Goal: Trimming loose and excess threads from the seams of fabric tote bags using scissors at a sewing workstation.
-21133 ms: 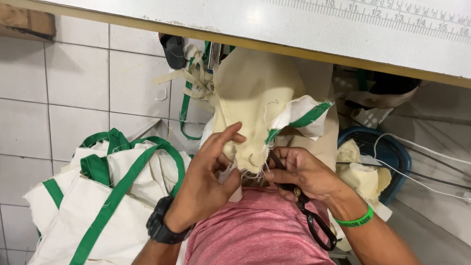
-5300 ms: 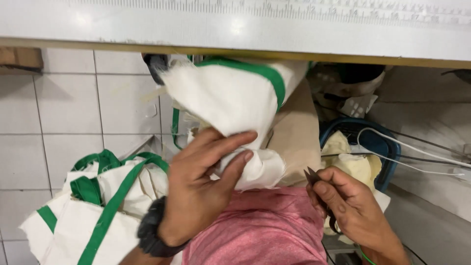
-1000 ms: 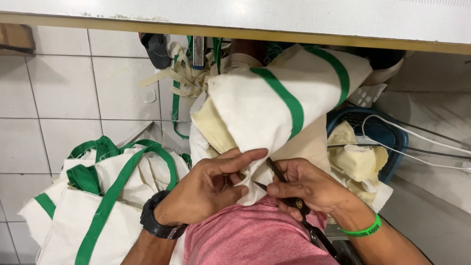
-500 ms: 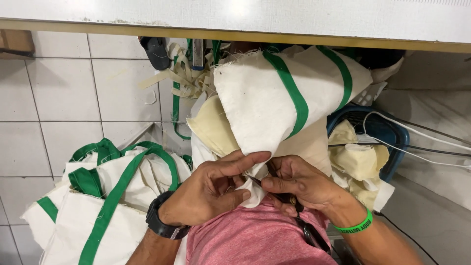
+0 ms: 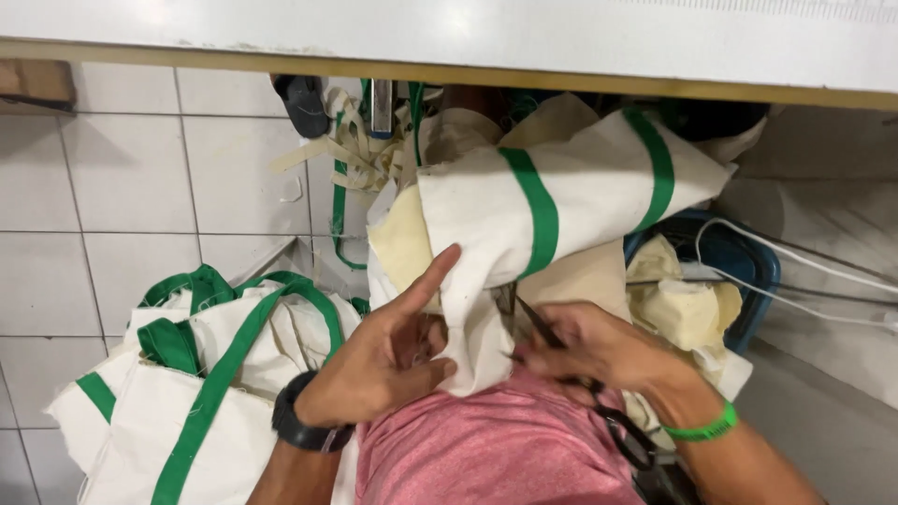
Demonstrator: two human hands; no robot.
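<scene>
While left hand [image 5: 388,360] pinches cream bag [image 5: 571,201] | right hand [image 5: 599,351] closed on snips [image 5: 533,323]

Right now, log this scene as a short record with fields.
left hand: pinches the lower edge of the cream bag
right hand: holds small snips at that edge
bag: cream cloth, green straps, draped over the lap
floor left: pile of like bags on white tiles
right: blue bin with cream scraps
wrists: black watch, green band

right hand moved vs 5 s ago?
Yes. The right hand has shifted left, away from the blue basket, and now meets the left hand at the cream bag.
</scene>
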